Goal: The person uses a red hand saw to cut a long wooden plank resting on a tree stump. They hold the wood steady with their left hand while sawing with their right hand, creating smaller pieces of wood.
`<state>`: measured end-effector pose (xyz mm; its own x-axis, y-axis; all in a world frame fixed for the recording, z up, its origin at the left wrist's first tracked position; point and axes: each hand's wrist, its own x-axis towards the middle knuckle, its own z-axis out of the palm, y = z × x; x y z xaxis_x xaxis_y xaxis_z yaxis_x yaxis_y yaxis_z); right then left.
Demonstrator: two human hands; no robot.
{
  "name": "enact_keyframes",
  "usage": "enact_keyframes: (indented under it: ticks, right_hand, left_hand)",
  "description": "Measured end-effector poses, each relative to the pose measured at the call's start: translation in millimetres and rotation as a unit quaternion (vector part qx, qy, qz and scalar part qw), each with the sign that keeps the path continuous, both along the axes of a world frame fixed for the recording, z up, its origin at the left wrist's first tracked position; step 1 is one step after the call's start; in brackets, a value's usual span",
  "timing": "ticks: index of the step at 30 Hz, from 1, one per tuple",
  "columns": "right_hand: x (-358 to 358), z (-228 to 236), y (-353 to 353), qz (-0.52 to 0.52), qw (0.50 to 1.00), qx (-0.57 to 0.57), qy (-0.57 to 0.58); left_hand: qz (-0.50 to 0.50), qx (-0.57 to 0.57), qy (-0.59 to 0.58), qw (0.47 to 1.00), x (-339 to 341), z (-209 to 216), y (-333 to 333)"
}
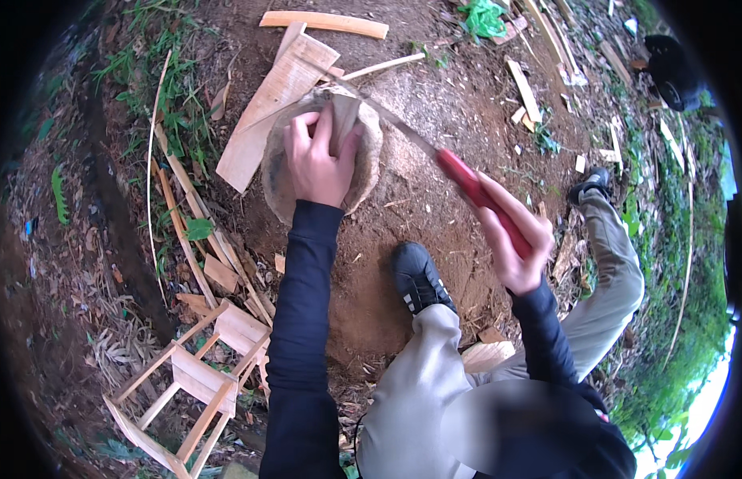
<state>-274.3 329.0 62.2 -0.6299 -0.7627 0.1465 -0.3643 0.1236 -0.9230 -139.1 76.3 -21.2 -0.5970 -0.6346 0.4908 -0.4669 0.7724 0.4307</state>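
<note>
Hands clenched: left (317, 164) gripping wood block (344, 120) on stump (363, 172), right (511, 239) round red-handled machete (459, 177).

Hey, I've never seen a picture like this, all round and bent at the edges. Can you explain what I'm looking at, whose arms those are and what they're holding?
This is one view from a wide fisheye camera worn on a person's head, looking down, so straight edges bend near the rim. The two black-sleeved arms are the wearer's own. The left hand steadies a small wooden block on a round tree-stump chopping block. The right hand grips the red handle of a long-bladed knife, whose blade reaches the block. Around lie pale wooden planks and offcuts on bare earth, and a small unfinished wooden frame at lower left.
</note>
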Motion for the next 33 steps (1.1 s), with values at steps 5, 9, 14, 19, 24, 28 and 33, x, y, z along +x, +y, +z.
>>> enact_keyframes:
  ticks: [5, 9, 14, 19, 24, 28, 33]
  right_hand:
    - [2, -4, 33, -0.071, 0.996, 0.009, -0.058]
    - [-8, -8, 40, -0.037, 0.999, -0.010, -0.006]
    - [-4, -14, 37, -0.019, 1.000, -0.022, -0.002]
    - [-3, -16, 32, -0.011, 1.000, -0.025, 0.005]
    - [-3, -14, 27, -0.001, 1.000, -0.027, 0.007]
    - [-2, -17, 26, -0.013, 1.000, -0.028, 0.005]
    - [-1, -18, 26, -0.056, 0.997, -0.022, -0.049]
  left_hand:
    - [-0.105, -0.010, -0.038, 0.994, -5, 12, 12]
    - [-0.153, -0.030, -0.034, 0.987, -4, 10, 5]
    - [-0.129, -0.028, -0.009, 0.991, -6, 7, 7]
    - [-0.109, -0.017, 0.002, 0.994, -7, 9, 9]
    - [-0.115, -0.026, 0.014, 0.993, -4, 8, 8]
    - [-0.113, -0.025, 0.012, 0.993, -7, 8, 9]
    - [-0.116, -0.031, 0.016, 0.993, -7, 9, 10]
